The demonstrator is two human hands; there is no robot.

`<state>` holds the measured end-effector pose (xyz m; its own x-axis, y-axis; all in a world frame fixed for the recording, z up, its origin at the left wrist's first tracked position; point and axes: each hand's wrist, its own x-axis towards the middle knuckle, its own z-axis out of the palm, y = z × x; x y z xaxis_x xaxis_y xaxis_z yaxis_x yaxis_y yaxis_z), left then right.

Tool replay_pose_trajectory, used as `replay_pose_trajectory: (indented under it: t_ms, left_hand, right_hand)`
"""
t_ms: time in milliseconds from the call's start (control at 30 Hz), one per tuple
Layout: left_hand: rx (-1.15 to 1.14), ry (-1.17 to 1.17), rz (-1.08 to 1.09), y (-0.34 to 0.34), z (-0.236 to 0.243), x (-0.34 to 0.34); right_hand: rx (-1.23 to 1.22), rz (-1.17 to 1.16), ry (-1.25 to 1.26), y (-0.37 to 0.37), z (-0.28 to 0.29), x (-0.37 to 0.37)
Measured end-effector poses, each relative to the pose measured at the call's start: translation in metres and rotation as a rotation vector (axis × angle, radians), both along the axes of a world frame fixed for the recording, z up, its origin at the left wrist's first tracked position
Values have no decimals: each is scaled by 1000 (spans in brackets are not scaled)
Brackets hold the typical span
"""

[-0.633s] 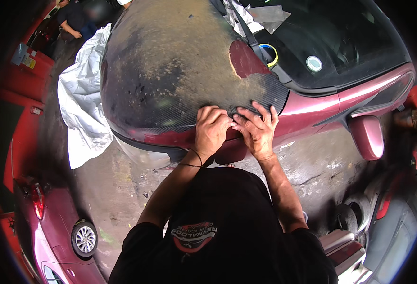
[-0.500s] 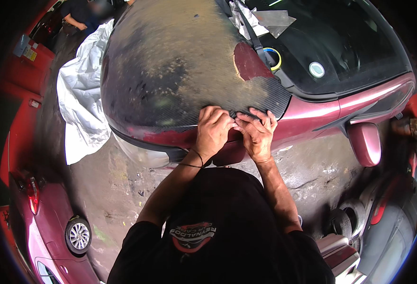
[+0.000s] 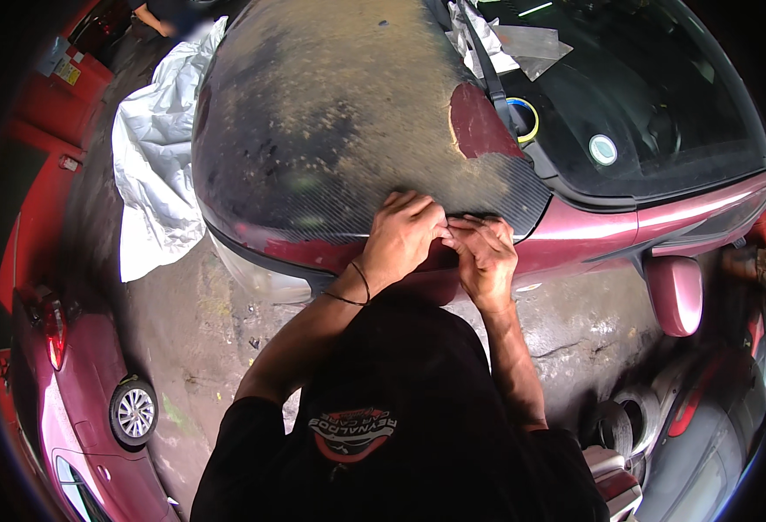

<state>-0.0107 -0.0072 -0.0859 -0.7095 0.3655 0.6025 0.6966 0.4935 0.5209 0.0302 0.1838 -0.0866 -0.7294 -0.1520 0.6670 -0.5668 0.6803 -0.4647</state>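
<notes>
Left hand (image 3: pixel 403 235) and right hand (image 3: pixel 487 261) meet at the hood's (image 3: pixel 479 109) near side edge, 2 narrow grips, fingers bent on the patterned film (image 3: pixel 313 207); whether they pinch it I cannot tell. The film covers most of the hood, 1 maroon patch (image 3: pixel 489 137) showing near the rear edge.

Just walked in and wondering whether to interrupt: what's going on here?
A person has both hands at the side edge of a maroon car's hood. The left hand and right hand meet at the fingertips on the worn, carbon-patterned hood surface; what they grip there is hidden. Near the windshield, a maroon patch shows through the pattern, with a yellow-rimmed ring lying beside it.
</notes>
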Motion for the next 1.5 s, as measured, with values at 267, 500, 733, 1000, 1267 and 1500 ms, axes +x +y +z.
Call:
replay_pose_trajectory:
  t_ms: [267,500,733,1000,1267,1500]
  left_hand:
    - [-266,64,-257,6,45,-31]
    - [-440,130,-537,31,77,-66]
    - [-31,505,-626,135,277,-107]
    - [272,158,-974,111,338,-124]
    - [539,-549,-439,-58,176,-34]
    - [621,-593,674,-186,55,117]
  right_hand:
    - [-98,-95,19,-5,2,0]
    - [-198,-274,0,-5,9,3]
    - [-511,-664,341,79,210,-29]
    - [-458,-46,243,109,291,-25]
    - [-458,-104,-176,122,176,-128]
    - [452,-360,-118,146,149,-285]
